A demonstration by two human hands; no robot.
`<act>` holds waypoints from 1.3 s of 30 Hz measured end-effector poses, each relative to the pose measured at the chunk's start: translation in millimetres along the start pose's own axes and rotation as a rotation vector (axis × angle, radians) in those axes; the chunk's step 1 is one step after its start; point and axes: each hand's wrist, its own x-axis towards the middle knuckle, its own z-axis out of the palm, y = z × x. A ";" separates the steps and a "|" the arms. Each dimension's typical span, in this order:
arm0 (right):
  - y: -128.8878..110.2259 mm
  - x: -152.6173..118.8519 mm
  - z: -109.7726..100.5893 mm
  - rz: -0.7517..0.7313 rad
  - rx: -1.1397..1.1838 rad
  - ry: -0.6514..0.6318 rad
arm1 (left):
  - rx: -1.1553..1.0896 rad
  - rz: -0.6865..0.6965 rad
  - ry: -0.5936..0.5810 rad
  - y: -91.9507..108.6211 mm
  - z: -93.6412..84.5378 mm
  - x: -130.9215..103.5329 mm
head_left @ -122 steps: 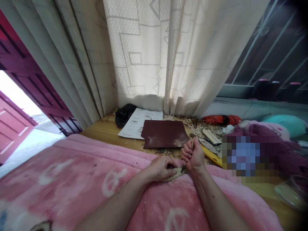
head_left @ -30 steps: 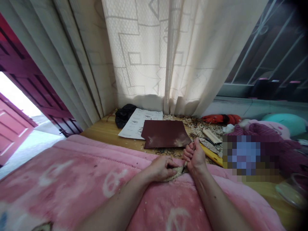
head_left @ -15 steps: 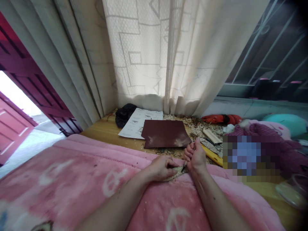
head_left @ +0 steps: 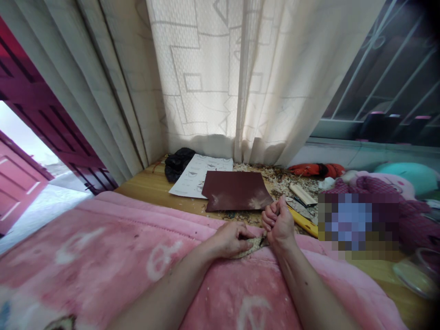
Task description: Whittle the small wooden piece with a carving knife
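My left hand (head_left: 231, 240) is closed on a pale, rough-textured flat piece (head_left: 253, 247), its thumb and fingers pressed along the piece's left part. The piece rests on the pink blanket (head_left: 113, 256). My right hand (head_left: 280, 224) is curled in a fist just right of it, around a slim tool whose dark tip (head_left: 262, 240) reaches down to the piece's right end. Most of the tool is hidden in the fist, so its exact kind does not show. Beyond the hands, a dark brown sheet (head_left: 237, 189) lies on the wooden surface.
A white printed sheet (head_left: 192, 176) and a black bag (head_left: 177, 166) lie at the back left. Shavings (head_left: 280, 176) litter the surface. A yellow tool (head_left: 304, 223), a pale block (head_left: 302, 194) and a clear container (head_left: 417, 275) are on the right. Curtains (head_left: 206, 91) hang behind.
The tool's dark tip has shifted slightly at the right end of the pale piece, with a small tilt of my right fist. My left hand stays in place.
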 end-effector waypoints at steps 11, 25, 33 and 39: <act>1.8 -5.8 5.1 -0.087 -0.052 0.097 | 0.021 -0.012 -0.004 -2.5 1.4 0.6; -2.2 -5.2 5.4 -0.043 -0.016 0.082 | -0.040 -0.022 -0.006 -0.6 -0.5 0.0; -1.4 -4.7 4.7 -0.036 -0.015 0.066 | -0.030 -0.019 -0.005 0.4 -0.6 -0.3; -1.2 -3.3 3.6 -0.018 -0.019 0.077 | -0.046 -0.023 0.013 -3.3 2.1 -0.4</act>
